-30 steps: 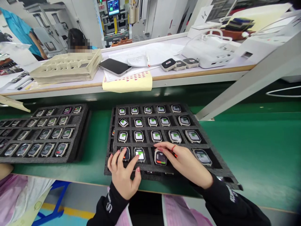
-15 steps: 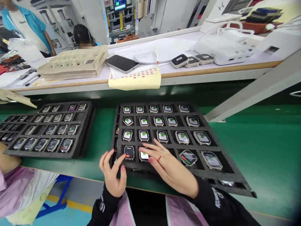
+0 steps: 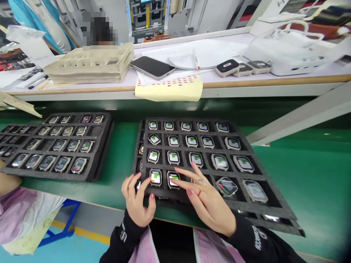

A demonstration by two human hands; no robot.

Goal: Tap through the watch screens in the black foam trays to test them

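A black foam tray (image 3: pixel 216 200) lies before me, its square pockets holding rows of smartwatch bodies without straps. My left hand (image 3: pixel 139 200) is at the near left corner, fingers spread, index fingertip on the lit screen of a smartwatch (image 3: pixel 156 176). That screen shows green, white and orange blocks. My right hand (image 3: pixel 210 199) reaches over the near row with fingers stretched out. One of its fingertips touches the neighbouring smartwatch (image 3: pixel 173 178), also lit green and white. Right of that hand sits a tilted smartwatch (image 3: pixel 227 186) with a darker screen. Neither hand holds anything.
Another stack of foam trays (image 3: pixel 90 171) with watches stands left, beside a person's arm (image 3: pixel 11 180). The shelf above carries a phone (image 3: pixel 152 67), a beige moulded tray (image 3: pixel 90 75), a marker (image 3: pixel 196 60) and a white basket (image 3: pixel 285 54). A slanted white post (image 3: pixel 296 117) rises at right.
The near-left watch screen has turned from dark with an orange block to white and green. My right fingers have shifted slightly on the neighbouring watch. The camera view has shifted a little.
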